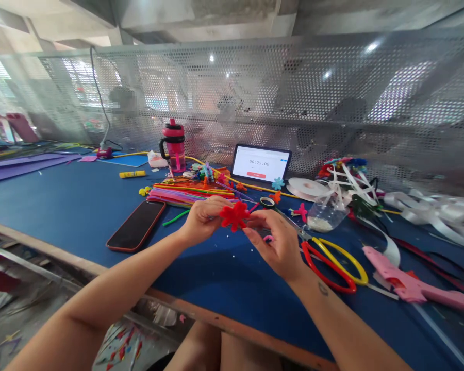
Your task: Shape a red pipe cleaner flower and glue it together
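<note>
Red many-lobed craft flower (234, 215), held at centre above a blue tabletop (81, 216) and pinched from both sides. Left hand (203, 221): grip clenched, fingertips pressed on the flower's left lobes. Right hand (272, 242): grip likewise clenched on the flower's right lobes; small tattoo (323, 289) on the forearm behind it. Surrounding items, with the far edge of the tabletop taken as 12 o'clock from the hands: at 9 o'clock, a black smartphone in an orange-red case (136, 225), lying flat; at 11 o'clock, a bundle of multicoloured pipe cleaners (189, 193), and behind it a pink-and-black plastic drinking bottle with a loop handle (174, 147); at 12 o'clock, a black-framed tablet (260, 163) propped upright, its screen reading 00:25:00; at 2 o'clock, a clear plastic jar (325, 216) lying tilted with white grains inside, just beside a roll of white ribbon (305, 188); at 3 to 4 o'clock, scissors with red and yellow loop handles (332, 265) and a pink hot-glue gun (410, 281). Along the far edge stands a perforated metal screen (255, 87).
</note>
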`<state>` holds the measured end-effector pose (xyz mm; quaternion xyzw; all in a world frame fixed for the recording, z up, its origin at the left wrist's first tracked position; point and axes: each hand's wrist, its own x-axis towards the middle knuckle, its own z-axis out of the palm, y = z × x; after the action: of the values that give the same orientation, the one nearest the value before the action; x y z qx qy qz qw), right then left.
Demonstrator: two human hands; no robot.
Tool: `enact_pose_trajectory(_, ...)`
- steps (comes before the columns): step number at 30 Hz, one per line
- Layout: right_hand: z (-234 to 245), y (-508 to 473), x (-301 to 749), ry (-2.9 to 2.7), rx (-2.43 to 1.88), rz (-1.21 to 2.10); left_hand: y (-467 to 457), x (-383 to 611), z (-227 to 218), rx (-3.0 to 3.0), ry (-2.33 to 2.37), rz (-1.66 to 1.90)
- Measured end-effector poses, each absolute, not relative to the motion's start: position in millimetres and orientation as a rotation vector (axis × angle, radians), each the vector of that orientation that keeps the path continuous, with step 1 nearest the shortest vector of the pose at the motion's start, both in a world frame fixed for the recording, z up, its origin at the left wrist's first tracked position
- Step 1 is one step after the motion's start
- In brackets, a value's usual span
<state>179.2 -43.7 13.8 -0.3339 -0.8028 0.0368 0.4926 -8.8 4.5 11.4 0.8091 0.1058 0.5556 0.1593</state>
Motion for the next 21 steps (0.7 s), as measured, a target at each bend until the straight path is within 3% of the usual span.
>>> enact_pose_trajectory(9, 14.2, -46.6, 177.0, -1.950, -0.742, -0.237, 4.0, -3.6, 8.7, 2.192, 0.250, 1.336)
enact_pose_trajectory(21, 10.6, -44.0, 180.0, -2.067, -0.736, -0.234, 8.3, -7.0, 6.6, 2.149, 0.314, 1.168)
